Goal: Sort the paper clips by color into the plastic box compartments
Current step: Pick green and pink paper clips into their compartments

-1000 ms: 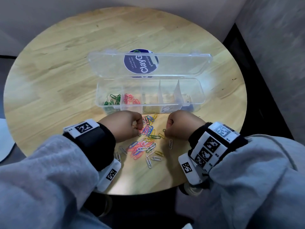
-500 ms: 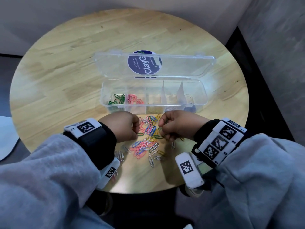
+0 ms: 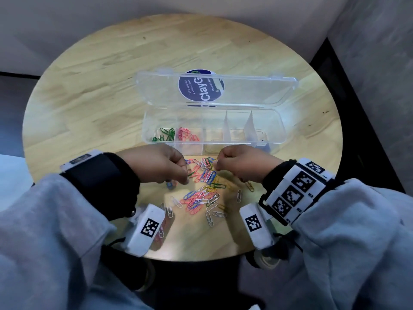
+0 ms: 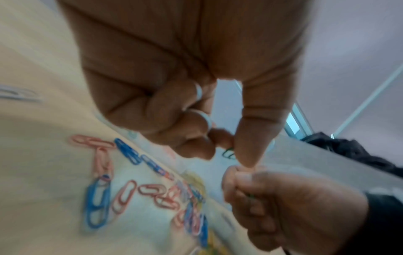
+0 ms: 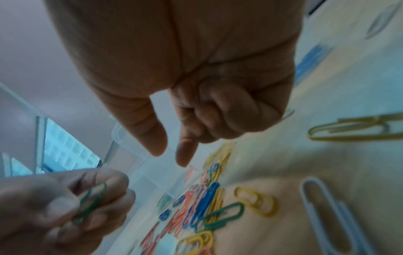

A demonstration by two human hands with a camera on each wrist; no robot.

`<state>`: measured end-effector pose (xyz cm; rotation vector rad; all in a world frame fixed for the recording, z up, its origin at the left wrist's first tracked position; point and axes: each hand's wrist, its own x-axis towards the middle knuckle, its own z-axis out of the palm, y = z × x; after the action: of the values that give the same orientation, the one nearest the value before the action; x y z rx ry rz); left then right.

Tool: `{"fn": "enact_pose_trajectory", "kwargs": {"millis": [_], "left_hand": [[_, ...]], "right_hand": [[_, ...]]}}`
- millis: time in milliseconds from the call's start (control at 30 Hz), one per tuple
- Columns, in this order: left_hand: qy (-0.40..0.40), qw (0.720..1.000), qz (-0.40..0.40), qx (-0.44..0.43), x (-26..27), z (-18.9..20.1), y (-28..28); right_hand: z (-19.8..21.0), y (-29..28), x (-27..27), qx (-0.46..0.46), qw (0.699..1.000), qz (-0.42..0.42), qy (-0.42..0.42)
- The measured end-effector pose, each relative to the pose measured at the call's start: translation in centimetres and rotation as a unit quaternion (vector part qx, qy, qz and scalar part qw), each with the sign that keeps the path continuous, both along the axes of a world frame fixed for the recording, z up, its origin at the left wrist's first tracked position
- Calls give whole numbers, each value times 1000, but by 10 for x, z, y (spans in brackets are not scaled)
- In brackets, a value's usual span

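Observation:
The clear plastic box [image 3: 282, 139] lies open on the round table, with green clips [image 3: 164, 134] in its leftmost compartment and pink clips [image 3: 187, 135] in the one beside it. A mixed pile of paper clips [image 3: 202, 194] lies in front of it. My left hand [image 3: 186, 175] pinches green clips [image 5: 91, 201] between thumb and fingers just above the pile's left edge. My right hand [image 3: 216, 163] hovers close beside it. Its thumb and forefinger [image 5: 184, 155] point down, slightly apart, with nothing between them. The other fingers are curled.
The box lid [image 3: 245, 90], with a round blue sticker, lies flat behind the compartments. The three right compartments look nearly bare. A loose green clip [image 5: 220, 217] and yellow clips [image 5: 255, 201] lie under my right hand. Bare wooden table [image 3: 89, 90] spreads to the left.
My right hand has come up off the pile and now sits next to my left fingertips. A green clip now sticks out of my left hand's pinch.

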<state>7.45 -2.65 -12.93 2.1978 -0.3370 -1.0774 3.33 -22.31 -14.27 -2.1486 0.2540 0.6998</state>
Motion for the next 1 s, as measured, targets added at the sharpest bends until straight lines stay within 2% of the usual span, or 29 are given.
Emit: {"fn": "enact_pose_trajectory", "kwargs": {"millis": [100, 233, 367, 500, 633, 900, 1000], "left_hand": [[41, 991, 85, -91, -1, 5, 9], [71, 963, 190, -176, 0, 3, 8], [87, 947, 211, -226, -1, 6, 5], [119, 934, 222, -252, -1, 10, 6], [156, 935, 220, -230, -1, 13, 4], [178, 923, 264, -217, 2, 15, 2], [174, 923, 269, -216, 1, 16, 2]], "right_hand": [[3, 2, -1, -71, 993, 47, -78], [0, 6, -2, -136, 983, 95, -75], [-4, 9, -3, -174, 974, 124, -80], [-6, 8, -3, -190, 969, 136, -77], [-7, 10, -3, -196, 968, 138, -75], [-8, 8, -2, -175, 972, 141, -66], [-8, 7, -2, -197, 969, 129, -78]]}}
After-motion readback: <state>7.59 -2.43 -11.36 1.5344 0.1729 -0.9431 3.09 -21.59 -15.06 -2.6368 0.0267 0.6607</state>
